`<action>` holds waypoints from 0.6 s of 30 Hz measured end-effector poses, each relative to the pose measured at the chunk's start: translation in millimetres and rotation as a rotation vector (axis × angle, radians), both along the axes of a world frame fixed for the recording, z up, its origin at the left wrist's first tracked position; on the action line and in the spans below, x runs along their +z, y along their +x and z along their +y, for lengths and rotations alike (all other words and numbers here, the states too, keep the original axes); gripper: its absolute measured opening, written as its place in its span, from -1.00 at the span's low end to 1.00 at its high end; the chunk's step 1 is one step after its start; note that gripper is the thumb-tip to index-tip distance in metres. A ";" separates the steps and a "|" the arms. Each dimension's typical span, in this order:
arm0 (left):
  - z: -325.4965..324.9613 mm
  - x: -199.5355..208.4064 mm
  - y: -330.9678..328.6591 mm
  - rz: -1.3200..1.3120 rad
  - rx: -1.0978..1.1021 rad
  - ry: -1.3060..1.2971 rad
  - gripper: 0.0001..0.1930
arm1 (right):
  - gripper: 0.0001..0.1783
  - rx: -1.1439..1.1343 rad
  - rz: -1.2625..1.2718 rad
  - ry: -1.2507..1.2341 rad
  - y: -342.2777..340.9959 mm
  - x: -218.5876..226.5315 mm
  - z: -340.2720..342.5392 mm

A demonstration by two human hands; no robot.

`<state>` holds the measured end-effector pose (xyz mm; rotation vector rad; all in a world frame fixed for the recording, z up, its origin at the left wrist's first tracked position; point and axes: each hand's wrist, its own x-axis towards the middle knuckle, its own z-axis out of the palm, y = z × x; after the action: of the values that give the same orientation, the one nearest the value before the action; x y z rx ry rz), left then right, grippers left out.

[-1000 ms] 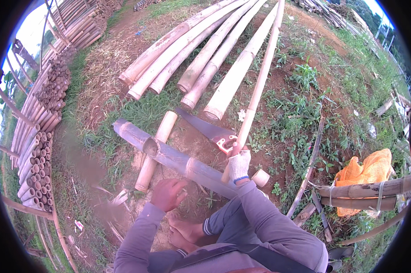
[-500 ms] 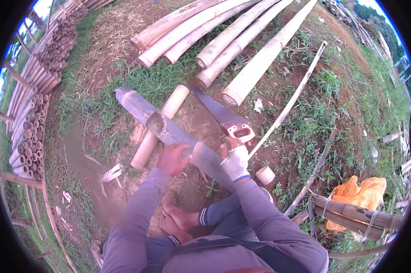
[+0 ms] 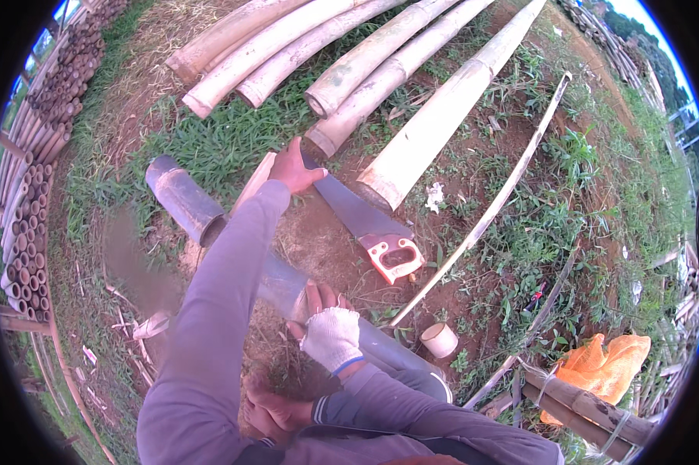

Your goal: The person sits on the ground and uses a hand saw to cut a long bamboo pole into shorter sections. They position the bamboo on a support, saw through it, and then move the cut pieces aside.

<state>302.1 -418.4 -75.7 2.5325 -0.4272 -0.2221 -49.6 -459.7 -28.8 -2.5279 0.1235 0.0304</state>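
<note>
A dark bamboo length (image 3: 279,283) slants from beneath my left forearm toward my knee. My right hand (image 3: 330,333), in a white glove with bare fingertips, grips it near a joint. Farther off, in line with it, lies a dark bamboo piece (image 3: 183,194) with its hollow end facing me. My left hand (image 3: 293,169) reaches over the far end of a pale bamboo piece (image 3: 255,182), thumb and forefinger spread beside the tip of a handsaw (image 3: 357,213). The saw lies flat on the soil, untouched at its handle. My left forearm hides the middle of both bamboos.
Several thick pale bamboo poles (image 3: 434,116) lie ahead, their ends toward me. A thin curved strip (image 3: 489,217) lies to the right, near a short bamboo ring (image 3: 439,339). An orange mesh sack (image 3: 605,368) rests by lashed poles (image 3: 589,407). Stacked bamboo (image 3: 36,232) stands left.
My left hand has moved forward from the dark bamboo to the pale piece's far end. My right hand has left the saw handle's side and come onto the dark bamboo. The view has shifted.
</note>
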 end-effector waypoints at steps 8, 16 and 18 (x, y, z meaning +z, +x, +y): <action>-51.2 -25.1 42.0 0.039 0.075 -0.053 0.31 | 0.09 -0.034 -0.099 0.025 -4.3 -6.8 -4.1; -62.4 -11.5 34.4 0.095 0.063 -0.037 0.16 | 0.05 -0.026 -0.174 0.005 -2.9 -2.3 -6.4; -76.0 -4.1 14.3 0.124 0.042 -0.026 0.15 | 0.05 -0.023 -0.184 0.004 -3.5 -4.6 -6.7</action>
<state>316.4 -494.4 -79.8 2.4831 -0.3262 -0.3532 -53.1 -466.5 -33.4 -2.5110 0.0787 -0.2100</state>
